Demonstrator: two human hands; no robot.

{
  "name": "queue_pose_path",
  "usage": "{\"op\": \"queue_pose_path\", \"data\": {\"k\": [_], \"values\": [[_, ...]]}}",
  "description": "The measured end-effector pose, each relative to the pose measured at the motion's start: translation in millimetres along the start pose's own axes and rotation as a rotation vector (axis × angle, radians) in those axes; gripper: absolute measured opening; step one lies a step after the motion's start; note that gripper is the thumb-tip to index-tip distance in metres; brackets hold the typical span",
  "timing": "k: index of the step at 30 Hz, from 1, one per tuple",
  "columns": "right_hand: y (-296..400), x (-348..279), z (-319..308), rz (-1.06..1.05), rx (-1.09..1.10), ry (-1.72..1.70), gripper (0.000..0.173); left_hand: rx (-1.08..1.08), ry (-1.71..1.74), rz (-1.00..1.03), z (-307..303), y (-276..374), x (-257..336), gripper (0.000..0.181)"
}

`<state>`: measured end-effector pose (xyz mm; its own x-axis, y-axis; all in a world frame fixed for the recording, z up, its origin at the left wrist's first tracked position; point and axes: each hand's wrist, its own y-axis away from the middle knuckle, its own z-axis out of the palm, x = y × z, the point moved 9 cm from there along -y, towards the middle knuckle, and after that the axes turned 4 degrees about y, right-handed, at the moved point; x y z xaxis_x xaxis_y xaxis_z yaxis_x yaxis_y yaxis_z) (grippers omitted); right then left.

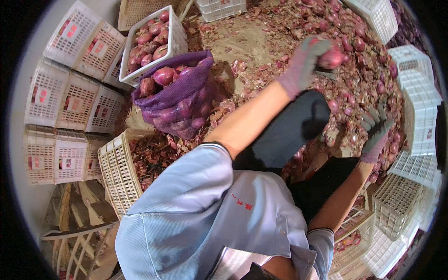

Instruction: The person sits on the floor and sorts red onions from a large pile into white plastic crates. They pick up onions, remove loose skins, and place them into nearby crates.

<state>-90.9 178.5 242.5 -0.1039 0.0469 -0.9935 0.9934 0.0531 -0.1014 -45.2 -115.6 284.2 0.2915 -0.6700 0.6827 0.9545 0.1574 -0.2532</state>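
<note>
My left hand (308, 59), in a grey-palmed, pinkish knit glove, reaches out over the heap and holds a red onion (330, 57); both are motion-blurred. My right hand (376, 131), gloved the same way, hovers or rests at the right part of the heap of red onions (346, 101) with its fingers spread; nothing shows in it. Loose papery skins cover much of the heap. A purple mesh sack (175, 105), filled with red onions, stands upright with its mouth open, left of my left forearm. Behind it, a white plastic crate (175, 38) holds more onions.
Stacked plastic crates (75, 101) line the left wall. A cream crate (119, 171) with onion skins inside tilts beside my left sleeve. More white crates (420, 119) curve along the right. Another crate (224, 10) stands at the top, beyond skin-strewn floor (238, 42).
</note>
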Motion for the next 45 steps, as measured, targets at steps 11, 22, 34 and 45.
{"op": "queue_pose_path", "data": {"k": [11, 22, 34, 45], "values": [[-11, 35, -39, 0.052, -0.138, 0.09, 0.082, 0.885, -2.296, 0.163, -286, 250, 281, 0.051], [13, 1, -27, -0.009, 0.006, 0.172, 0.071, 0.357, -2.312, 0.297, -249, 192, 204, 0.032], [22, 0, -69, 0.076, 0.09, 0.162, 0.091, 0.207, -1.311, -0.424, -301, -111, -177, 0.034], [-12, 57, -122, 0.463, 0.197, 0.446, 0.086, 0.197, -1.37, -0.437, -440, -195, -318, 0.091]]}}
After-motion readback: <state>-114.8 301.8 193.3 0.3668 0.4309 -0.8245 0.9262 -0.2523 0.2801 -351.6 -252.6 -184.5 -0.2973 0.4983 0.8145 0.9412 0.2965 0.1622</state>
